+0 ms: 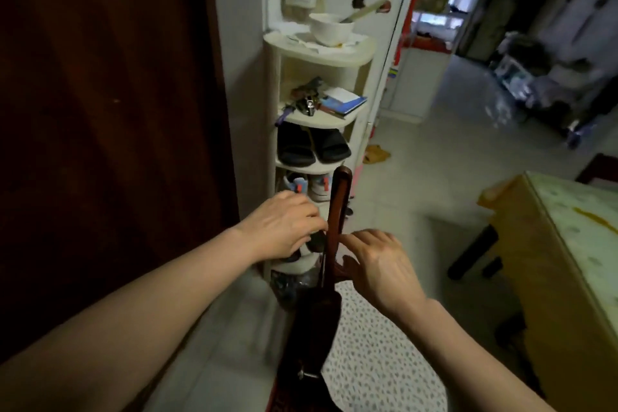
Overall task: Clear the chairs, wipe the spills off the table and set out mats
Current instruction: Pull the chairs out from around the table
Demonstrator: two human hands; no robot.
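The person is standing over a wooden chair [337, 211], and everything here is easiest to place against its tall brown back, which is rising edge-on between the two arms. The left hand [284, 224] is reaching in on the left side of that back with its fingers curled down toward something dark; whether they are actually gripping it or only touching it I cannot tell, because the blur and the chair back are hiding the fingertips. The right hand [378, 264] is coming in on the right side of the back, fingers fairly straight and the fingertips resting against the wood, holding nothing that I can make out. A dark bag [311, 341] seems to be hanging from the near part of the back, just below both hands, with a spotted seat cushion [378, 358] to its right; the hands are probably positioned to lift it off, which would be the chair-clearing step. Right behind the chair a white shelf unit [321, 53] is standing with a bowl [329, 28] on top and sandals [312, 145] lower down. Well to the right of the chair, the tabletop [575, 211] is showing a yellow spill [595, 217], not yet wiped, and no mats are out.
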